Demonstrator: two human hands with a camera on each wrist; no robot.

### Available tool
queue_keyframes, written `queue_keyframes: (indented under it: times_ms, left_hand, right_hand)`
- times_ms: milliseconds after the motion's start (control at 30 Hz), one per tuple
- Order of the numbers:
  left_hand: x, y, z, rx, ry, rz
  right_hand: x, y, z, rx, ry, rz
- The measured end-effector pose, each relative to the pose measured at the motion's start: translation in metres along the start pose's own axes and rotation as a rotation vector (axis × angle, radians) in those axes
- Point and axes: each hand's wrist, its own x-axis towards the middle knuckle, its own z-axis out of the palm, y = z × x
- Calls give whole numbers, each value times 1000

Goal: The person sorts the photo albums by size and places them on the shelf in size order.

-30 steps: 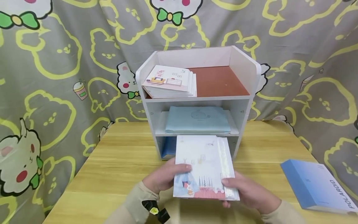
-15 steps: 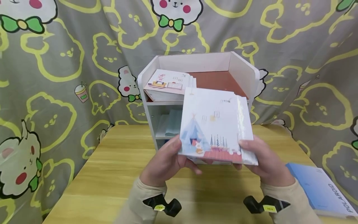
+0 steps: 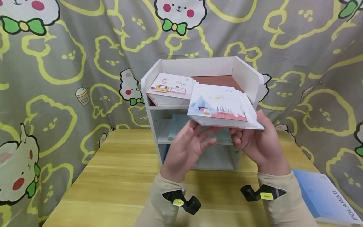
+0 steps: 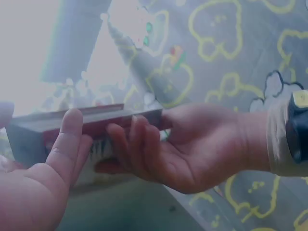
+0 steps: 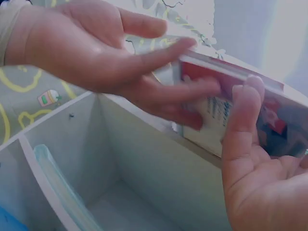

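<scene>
A small stack of white books [image 3: 218, 101], the top cover printed with a blue tent, is raised in front of the top shelf, its near edge tilted toward me. My right hand [image 3: 261, 142] grips its right corner, thumb at the side and fingers curled underneath. Below the near left edge is my left hand [image 3: 187, 148], palm up, its fingers spread and fairly straight against the underside. In the left wrist view, my right hand [image 4: 187, 149] has its fingers bent under the stack. Another stack of white books [image 3: 173, 88] lies on the left of the top shelf.
A white shelf unit [image 3: 248, 72] stands on the wooden table [image 3: 113, 176]. Its middle shelf bears a light blue book [image 3: 178, 126], partly hidden, and something dark blue shows low on the left. A blue POLAROID book [image 3: 323, 195] lies at the right. Patterned curtain hangs behind.
Both hands have lifted the stack of books from before the lower shelf up to the top shelf's front. The left thumb has come off the cover; the left hand is now underneath.
</scene>
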Motion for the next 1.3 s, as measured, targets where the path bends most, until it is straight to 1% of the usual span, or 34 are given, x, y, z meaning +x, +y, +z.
queue_keyframes:
  times_ms: [67,133,267,367,533,600,667,733,767,800,833,867,933,967,1000,1033,1067,1133,1167,1200,1233,1267,1300]
  left_hand:
    - [3,-5,-4,3,-18,7]
    - [5,-8,-7,16,-37,3]
    - [6,-10,-12,43,-70,-7]
    - [7,-11,-12,57,-74,-16]
    - [10,-15,-10,100,-64,-38]
    - [12,-16,-10,129,-60,-41]
    - [13,-14,-11,174,-51,-37]
    - [12,-11,-12,246,-40,-29]
    - [11,-9,-12,289,-34,-24]
    - [10,-6,-11,339,-23,-19]
    - [9,-3,-9,395,-3,-18]
    - [8,0,-7,453,20,-15]
    - [4,8,-1,577,80,-1]
    - [1,12,3,657,120,11]
    - [-2,16,7,754,159,27]
    - [-5,20,12,861,189,54]
    - [-9,24,17,978,202,100]
    - [-16,30,26,1236,205,202]
    - [-19,32,30,1367,197,256]
    - [-21,33,33,1478,178,310]
    - [-23,35,36,1569,151,357]
    - [-24,35,37,1639,124,393]
    - [-25,35,39,1692,102,409]
  right_hand:
    - [-2,3,-2,40,4,-25]
    - [-4,6,-4,40,13,-32]
    - [-8,8,-5,-33,19,-51]
    - [-9,7,-4,-94,31,-63]
    - [-18,0,-5,-201,102,-91]
    - [-21,-5,-4,-341,163,-129]
    - [-24,-9,1,-563,258,-205]
    - [-26,-12,8,-808,397,-293]
    - [-27,-13,12,-904,474,-331]
    - [-29,-14,16,-972,532,-372]
    - [-30,-14,21,-1013,581,-404]
    - [-31,-15,24,-1031,607,-432]
    - [-32,-14,30,-1037,605,-487]
    - [-32,-14,32,-1051,594,-509]
    - [-33,-14,35,-1100,587,-528]
    - [-33,-13,37,-1173,582,-545]
    - [-33,-13,40,-1264,584,-568]
    - [-33,-13,46,-1481,599,-621]
    - [-33,-13,50,-1583,612,-649]
    - [-32,-13,53,-1675,619,-682]
    - [-32,-13,57,-1740,616,-715]
    - [-32,-12,60,-1779,608,-739]
    - [-32,-12,62,-1809,594,-755]
